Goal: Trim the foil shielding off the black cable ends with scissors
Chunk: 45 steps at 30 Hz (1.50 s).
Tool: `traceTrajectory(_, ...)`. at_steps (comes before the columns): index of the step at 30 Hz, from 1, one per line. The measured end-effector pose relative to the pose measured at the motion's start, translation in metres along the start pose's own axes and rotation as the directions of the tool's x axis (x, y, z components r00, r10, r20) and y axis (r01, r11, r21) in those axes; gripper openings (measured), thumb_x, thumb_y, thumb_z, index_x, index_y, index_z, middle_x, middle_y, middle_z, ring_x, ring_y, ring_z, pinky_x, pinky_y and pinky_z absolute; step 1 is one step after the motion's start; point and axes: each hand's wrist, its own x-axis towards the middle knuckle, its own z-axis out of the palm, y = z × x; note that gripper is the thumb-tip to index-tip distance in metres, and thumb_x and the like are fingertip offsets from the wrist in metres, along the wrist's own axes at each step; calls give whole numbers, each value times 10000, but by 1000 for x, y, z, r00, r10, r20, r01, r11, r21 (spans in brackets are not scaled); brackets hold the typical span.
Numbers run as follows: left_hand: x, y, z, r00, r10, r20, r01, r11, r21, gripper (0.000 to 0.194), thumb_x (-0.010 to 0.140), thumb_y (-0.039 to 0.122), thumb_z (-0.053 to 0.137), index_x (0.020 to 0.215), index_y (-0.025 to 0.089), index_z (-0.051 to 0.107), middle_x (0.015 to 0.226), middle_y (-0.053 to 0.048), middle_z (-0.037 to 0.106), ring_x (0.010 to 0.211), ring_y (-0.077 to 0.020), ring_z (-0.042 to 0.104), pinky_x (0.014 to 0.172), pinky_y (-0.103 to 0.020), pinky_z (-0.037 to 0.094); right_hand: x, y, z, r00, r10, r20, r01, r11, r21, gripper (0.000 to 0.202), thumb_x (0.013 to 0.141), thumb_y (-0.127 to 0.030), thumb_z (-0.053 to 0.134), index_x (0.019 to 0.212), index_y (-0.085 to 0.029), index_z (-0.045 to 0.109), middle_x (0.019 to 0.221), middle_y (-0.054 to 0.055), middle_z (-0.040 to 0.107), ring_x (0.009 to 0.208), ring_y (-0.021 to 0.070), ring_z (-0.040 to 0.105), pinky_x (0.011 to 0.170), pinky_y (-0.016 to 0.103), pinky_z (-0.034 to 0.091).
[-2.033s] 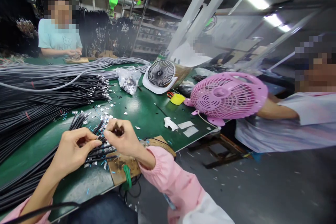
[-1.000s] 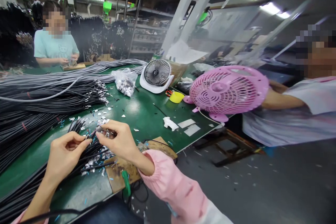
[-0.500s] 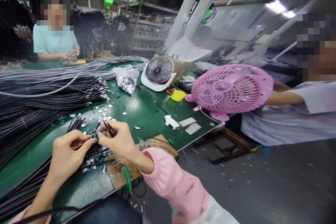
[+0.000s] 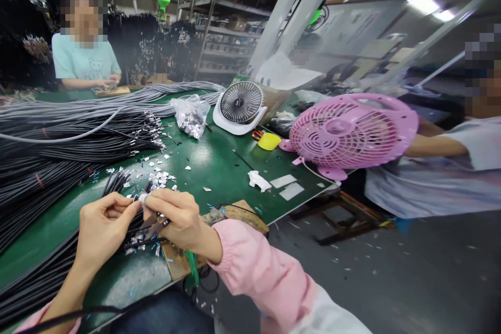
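Observation:
My left hand (image 4: 102,224) is closed in a pinch on the stripped end of a black cable (image 4: 136,198). Fingertips of my right hand (image 4: 178,214) meet the same end from the other side. Tucked in the right palm is a dark two-bladed metal hand tool (image 4: 153,225), its tips now angled down and left. White wrapping (image 4: 143,198) covers one right fingertip. Beneath both hands lie a bundle of black cables (image 4: 50,266) and scattered foil scraps (image 4: 160,180). The fingers partly hide the fine wires at the cable end.
Grey cables (image 4: 156,95) and black cables (image 4: 90,135) cover the table's left. A plastic bag (image 4: 191,115), white fan (image 4: 240,107), yellow tape roll (image 4: 268,141) and pink fan (image 4: 344,133) stand farther back. A wooden board (image 4: 176,266) lies at the near edge. Co-workers sit across and right.
The metal tool has turned in my right hand, from tips pointing up to tips pointing down-left. My right fingers now press closer to the cable end. The left hand has barely moved.

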Motion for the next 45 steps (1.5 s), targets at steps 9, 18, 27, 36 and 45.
traceTrajectory(9,-1,-2,0,987,113,-116,-114,994,0,205,633,371,714,543,201,644,505,35,616,394,-84,494,387,-187,391,10,-2,-2,926,368,-80,-363,929,73,123,768,-180,665,645,-175,661,574,-6,606,498,107,518,472,222,439)
traceTrajectory(18,0,-6,0,992,115,-42,-114,993,27,171,610,354,727,549,203,675,524,24,639,446,-109,546,441,-206,427,13,1,-1,907,417,57,-421,899,120,161,704,-93,573,622,-161,694,595,2,614,542,108,533,513,219,424)
traceTrajectory(27,5,-4,1,992,22,127,-26,999,32,198,601,386,716,561,194,689,535,-1,657,484,-129,552,472,-215,425,19,4,-12,869,488,81,-491,871,22,149,786,-178,657,638,-172,644,628,-22,551,550,101,480,536,223,405)
traceTrajectory(36,12,9,-4,905,-107,412,117,993,2,388,609,552,704,517,175,694,459,-10,581,440,-112,444,418,-214,358,12,8,-9,928,359,99,-358,933,-25,126,810,-154,628,688,-178,646,644,-12,562,586,123,522,580,237,445)
traceTrajectory(45,16,3,-9,900,-167,403,224,970,-97,414,556,564,752,497,169,643,430,23,456,398,-67,317,363,-206,242,9,9,-11,970,237,47,-241,967,89,90,875,-177,610,823,-171,683,786,45,636,701,145,594,638,256,489)
